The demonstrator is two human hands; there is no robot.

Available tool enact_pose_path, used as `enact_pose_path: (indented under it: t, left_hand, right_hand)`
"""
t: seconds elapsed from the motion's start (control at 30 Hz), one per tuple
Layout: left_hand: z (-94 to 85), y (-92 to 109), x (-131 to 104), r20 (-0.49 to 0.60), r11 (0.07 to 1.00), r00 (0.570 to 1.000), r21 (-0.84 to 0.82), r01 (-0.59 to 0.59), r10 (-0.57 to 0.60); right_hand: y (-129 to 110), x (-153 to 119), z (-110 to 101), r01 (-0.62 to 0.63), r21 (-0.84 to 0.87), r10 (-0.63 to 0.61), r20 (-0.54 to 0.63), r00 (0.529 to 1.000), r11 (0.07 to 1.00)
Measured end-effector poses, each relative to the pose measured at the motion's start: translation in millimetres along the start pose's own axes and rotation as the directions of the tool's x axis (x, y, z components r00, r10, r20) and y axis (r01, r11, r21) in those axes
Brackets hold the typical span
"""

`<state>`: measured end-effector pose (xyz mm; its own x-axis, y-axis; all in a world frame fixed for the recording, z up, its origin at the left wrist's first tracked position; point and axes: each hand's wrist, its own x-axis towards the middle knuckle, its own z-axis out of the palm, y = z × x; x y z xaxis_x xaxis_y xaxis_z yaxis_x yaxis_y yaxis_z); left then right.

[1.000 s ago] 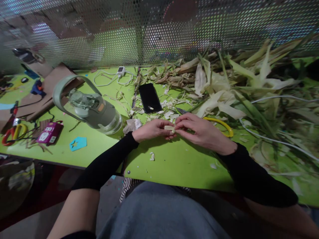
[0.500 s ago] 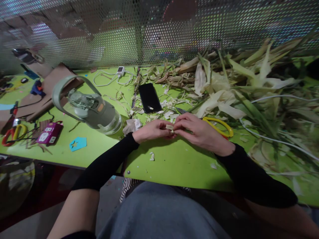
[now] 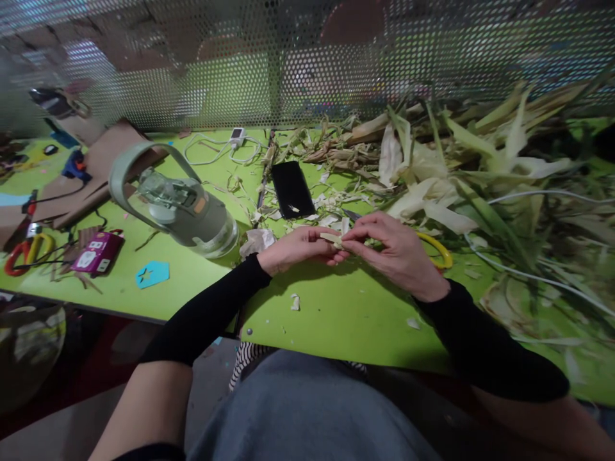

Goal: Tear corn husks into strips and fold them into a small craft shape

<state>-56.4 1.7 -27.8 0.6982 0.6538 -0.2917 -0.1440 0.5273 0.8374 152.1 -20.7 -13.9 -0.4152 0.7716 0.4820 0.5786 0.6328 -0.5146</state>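
A small pale strip of husk (image 3: 331, 237) lies between my two hands, over the green table (image 3: 331, 320). My left hand (image 3: 307, 248) grips it from the left with thumb and fingers. On the other side my right hand (image 3: 384, 246) pinches the right end of the piece, its fingertips almost touching those of my left hand. Yellow-handled scissors (image 3: 438, 248) lie partly hidden behind my right hand. Just beyond my hands are a black phone (image 3: 291, 189) and scattered husk scraps (image 3: 331, 205).
A big heap of corn husks (image 3: 432, 179) spreads across the right side, crossed by a white cable (image 3: 538, 276). On the left stand a green bottle (image 3: 192, 214), a purple box (image 3: 98, 252) and red-and-yellow scissors (image 3: 29, 251). A perforated metal screen (image 3: 230, 70) rises behind.
My hands have drawn slightly apart, the right one moving right and covering more of the yellow scissors. The pale strip shows more between them. The view has shifted slightly.
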Motion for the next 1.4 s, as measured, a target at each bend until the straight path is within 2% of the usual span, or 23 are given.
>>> enact_pose_path:
  t: [0.1, 0.23, 0.3, 0.4, 0.47, 0.57, 0.73, 0.87, 1.0, 1.07, 1.13, 1.27, 1.33, 1.4]
  left_hand:
    - [-0.1, -3, 2, 0.001, 0.999, 1.000, 0.045, -0.018, 0.018]
    - [-2.8, -6, 4, -0.066, 0.998, 0.997, 0.060, -0.035, 0.039]
    - [-3.5, -5, 3, -0.078, 0.995, 0.993, 0.061, -0.078, 0.083]
    - [-2.1, -2, 0, -0.060, 0.986, 0.986, 0.066, -0.154, 0.158]
    - [0.1, -1, -2, -0.038, 0.983, 0.985, 0.075, -0.166, 0.170]
    - [3.1, -1, -2, -0.024, 0.982, 0.988, 0.114, -0.152, 0.155]
    - [3.4, -4, 0, -0.036, 0.964, 0.985, 0.214, -0.159, 0.170]
    - [3.6, -5, -2, -0.036, 0.919, 0.981, 0.358, -0.164, 0.189]
    - [7.5, -4, -10, -0.052, 0.765, 0.972, 0.628, -0.145, 0.228]
    - [8.8, -3, -13, -0.044, 0.728, 0.972, 0.670, -0.143, 0.232]
    - [8.3, -4, -12, -0.014, 0.744, 0.976, 0.649, -0.158, 0.219]
    - [3.1, -6, -8, 0.035, 0.777, 0.985, 0.610, -0.155, 0.169]
    - [1.6, -6, -7, 0.047, 0.785, 0.988, 0.602, -0.144, 0.145]
    - [2.4, -5, -6, 0.049, 0.805, 0.990, 0.578, -0.135, 0.131]
  right_hand:
    - [-2, -2, 2, 0.018, -0.005, -0.018, 0.021, 1.000, 1.000]
    - [-3, -2, 1, 0.048, 0.034, -0.050, 0.051, 0.997, 0.998]
    - [-3, -1, 0, -0.020, 0.045, 0.019, 0.014, 1.000, 0.999]
    - [-3, 1, 0, -0.222, 0.103, 0.222, 0.005, 0.975, 0.970]
    - [-4, 2, 1, -0.312, 0.160, 0.299, 0.099, 0.949, 0.937]
    - [-6, 2, 6, -0.391, 0.267, 0.338, 0.226, 0.914, 0.881]
    - [-8, -1, 14, -0.472, 0.550, 0.399, 0.255, 0.881, 0.689]
    - [-11, -3, 13, -0.541, 0.552, 0.404, 0.359, 0.841, 0.635]
    - [-15, -3, 9, -0.612, 0.491, 0.408, 0.465, 0.786, 0.619]
    - [-17, -2, 10, -0.611, 0.527, 0.422, 0.444, 0.790, 0.590]
    - [-18, -2, 13, -0.602, 0.612, 0.472, 0.385, 0.793, 0.512]
    - [-17, -1, 19, -0.582, 0.744, 0.575, 0.331, 0.748, 0.329]
    - [-15, 0, 20, -0.581, 0.744, 0.583, 0.325, 0.745, 0.329]
    - [-13, -1, 21, -0.575, 0.712, 0.568, 0.298, 0.767, 0.403]
